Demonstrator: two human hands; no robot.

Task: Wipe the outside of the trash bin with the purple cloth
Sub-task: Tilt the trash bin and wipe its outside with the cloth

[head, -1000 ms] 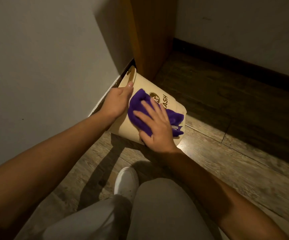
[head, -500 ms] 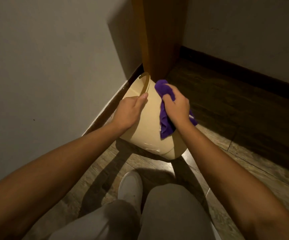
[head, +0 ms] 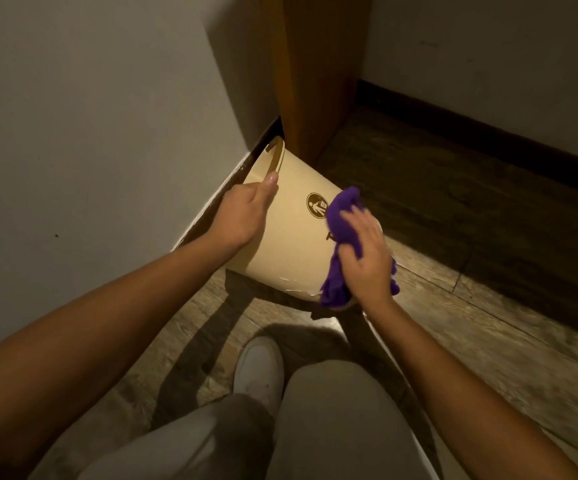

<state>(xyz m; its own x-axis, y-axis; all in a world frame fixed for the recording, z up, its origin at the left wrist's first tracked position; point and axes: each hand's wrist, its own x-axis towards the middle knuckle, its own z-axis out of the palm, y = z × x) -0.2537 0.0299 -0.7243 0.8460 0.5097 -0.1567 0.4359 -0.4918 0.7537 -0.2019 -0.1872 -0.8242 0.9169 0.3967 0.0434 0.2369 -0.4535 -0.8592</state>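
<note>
A tilted trash bin (head: 291, 233) is steadied on the floor (head: 453, 323) by the left hand (head: 242, 216), its grip closed on the upper wall; a purple cloth (head: 341, 216) is clamped against the side under the right hand (head: 363, 258).

Trash bin (head: 291, 244) smooth cream plastic, slight sheen; purple cloth (head: 341, 220) soft, fuzzy; floor (head: 488, 306) matt wood-grain planks

We note one round brown litter pictogram (head: 317, 205) on the cream trash bin (head: 291, 244), just left of the right grip (head: 363, 252); no lettering is legible.
</note>
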